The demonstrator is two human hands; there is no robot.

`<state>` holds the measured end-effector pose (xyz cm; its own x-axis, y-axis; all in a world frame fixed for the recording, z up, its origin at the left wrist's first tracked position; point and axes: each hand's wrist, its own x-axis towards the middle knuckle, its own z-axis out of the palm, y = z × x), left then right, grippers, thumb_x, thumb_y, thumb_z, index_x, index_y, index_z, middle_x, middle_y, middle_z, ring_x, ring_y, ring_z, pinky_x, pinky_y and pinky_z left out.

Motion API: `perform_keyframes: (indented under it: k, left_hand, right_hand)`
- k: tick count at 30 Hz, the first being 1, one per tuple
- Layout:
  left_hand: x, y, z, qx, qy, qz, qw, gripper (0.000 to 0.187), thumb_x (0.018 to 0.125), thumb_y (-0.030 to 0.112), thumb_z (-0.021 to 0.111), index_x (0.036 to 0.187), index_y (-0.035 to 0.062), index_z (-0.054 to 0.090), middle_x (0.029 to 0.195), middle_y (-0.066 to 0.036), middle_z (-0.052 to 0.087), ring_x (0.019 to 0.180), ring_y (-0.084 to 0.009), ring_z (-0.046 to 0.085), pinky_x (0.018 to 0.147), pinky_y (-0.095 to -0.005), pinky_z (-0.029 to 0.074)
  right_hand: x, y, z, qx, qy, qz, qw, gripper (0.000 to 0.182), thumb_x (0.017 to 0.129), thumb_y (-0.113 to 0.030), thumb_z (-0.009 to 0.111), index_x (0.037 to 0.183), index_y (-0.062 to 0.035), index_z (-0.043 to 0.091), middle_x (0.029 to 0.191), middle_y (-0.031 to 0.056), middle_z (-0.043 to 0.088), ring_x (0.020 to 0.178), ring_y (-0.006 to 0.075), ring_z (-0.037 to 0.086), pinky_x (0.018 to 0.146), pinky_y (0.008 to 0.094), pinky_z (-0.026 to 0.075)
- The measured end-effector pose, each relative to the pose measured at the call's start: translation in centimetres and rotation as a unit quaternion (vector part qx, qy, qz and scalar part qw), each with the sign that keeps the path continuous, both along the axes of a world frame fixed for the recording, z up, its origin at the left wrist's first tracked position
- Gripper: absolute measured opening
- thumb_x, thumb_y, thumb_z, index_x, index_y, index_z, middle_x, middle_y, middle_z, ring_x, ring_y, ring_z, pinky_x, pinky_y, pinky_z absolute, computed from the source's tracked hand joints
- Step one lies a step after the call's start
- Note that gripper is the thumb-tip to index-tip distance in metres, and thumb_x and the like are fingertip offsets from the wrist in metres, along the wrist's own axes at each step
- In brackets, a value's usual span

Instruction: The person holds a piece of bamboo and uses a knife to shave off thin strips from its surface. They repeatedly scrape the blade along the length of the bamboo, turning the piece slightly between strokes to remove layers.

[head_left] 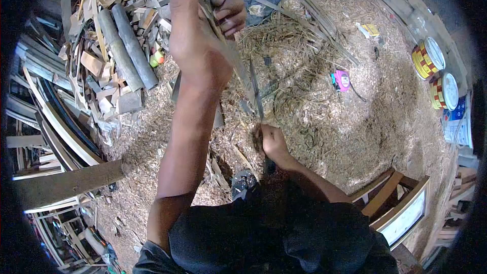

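Raised high in front, my left hand (200, 45) is closed round a long strip of wood (238, 68), its thumb pointing up and its fingers curled on the far side. The strip slants down towards the middle of the view. Lower down, my right hand (274, 143) is wrapped round the grip of a long, narrow, dark blade (256, 94), which looks like a machete. The blade points up and away from me, close beside the lower part of the strip. A dark shoe (244, 183) shows below the hands.
Wood offcuts (109, 35) and two round logs (122, 48) lie at upper left. A pink tape measure (342, 80) rests on the shaving-covered ground. Paint buckets (427, 58) line the right, above a wooden frame (398, 203). A plank (71, 183) juts in from the left.
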<state>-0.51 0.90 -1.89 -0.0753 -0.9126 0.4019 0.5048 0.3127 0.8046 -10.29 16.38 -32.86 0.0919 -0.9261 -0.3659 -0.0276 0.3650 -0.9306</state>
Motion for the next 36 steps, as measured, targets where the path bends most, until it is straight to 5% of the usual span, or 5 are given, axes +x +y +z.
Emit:
perform_keyframes:
  k: [2,12,23,25,36]
  left_hand:
    - [-0.1,-0.1,0.0,-0.013,-0.025,0.021,0.999,0.052,0.093,0.059,0.035,0.077,0.0094,0.037,0.063,0.002,0.031,0.055,-0.0096,0.028,0.047,-0.0235,0.023]
    - [0.5,-0.1,-0.3,-0.002,-0.006,0.098,0.995,0.051,0.091,0.058,0.046,0.079,0.0090,0.041,0.061,0.002,0.032,0.052,-0.0077,0.028,0.045,-0.0215,0.022]
    - [-0.3,0.4,-0.3,-0.017,0.013,0.149,0.989,0.045,0.093,0.051,0.049,0.080,0.0081,0.044,0.067,0.001,0.036,0.053,-0.0067,0.030,0.044,-0.0212,0.025]
    - [-0.2,0.0,-0.3,-0.019,0.007,0.152,0.988,0.045,0.093,0.051,0.049,0.081,0.0079,0.044,0.067,0.001,0.036,0.053,-0.0068,0.030,0.044,-0.0212,0.025]
    - [-0.4,-0.1,-0.4,-0.008,0.008,0.161,0.987,0.047,0.093,0.054,0.047,0.080,0.0086,0.044,0.060,0.003,0.033,0.050,-0.0070,0.028,0.044,-0.0208,0.025]
  right_hand:
    - [0.4,0.7,-3.4,-0.192,0.050,-0.024,0.980,0.048,0.102,-0.030,0.034,0.069,-0.0028,0.054,0.046,0.0023,0.042,0.036,0.0131,0.042,0.037,0.0318,0.033]
    - [0.1,-0.7,2.2,0.065,-0.049,-0.016,0.997,0.052,0.102,-0.038,0.033,0.068,-0.0024,0.051,0.047,0.0040,0.045,0.035,0.0152,0.043,0.036,0.0326,0.035]
    - [0.6,-2.3,7.7,-0.070,0.017,-0.011,0.997,0.052,0.100,-0.046,0.032,0.071,-0.0050,0.047,0.048,0.0014,0.043,0.034,0.0118,0.041,0.034,0.0299,0.032]
    - [0.2,-2.8,10.4,-0.023,0.008,-0.035,0.999,0.049,0.098,-0.035,0.040,0.067,-0.0002,0.053,0.052,0.0133,0.047,0.050,0.0262,0.045,0.053,0.0417,0.036]
    - [-0.8,-3.4,13.0,-0.024,-0.021,0.028,0.999,0.044,0.101,-0.037,0.036,0.073,-0.0047,0.048,0.050,0.0005,0.045,0.038,0.0099,0.041,0.039,0.0274,0.034]
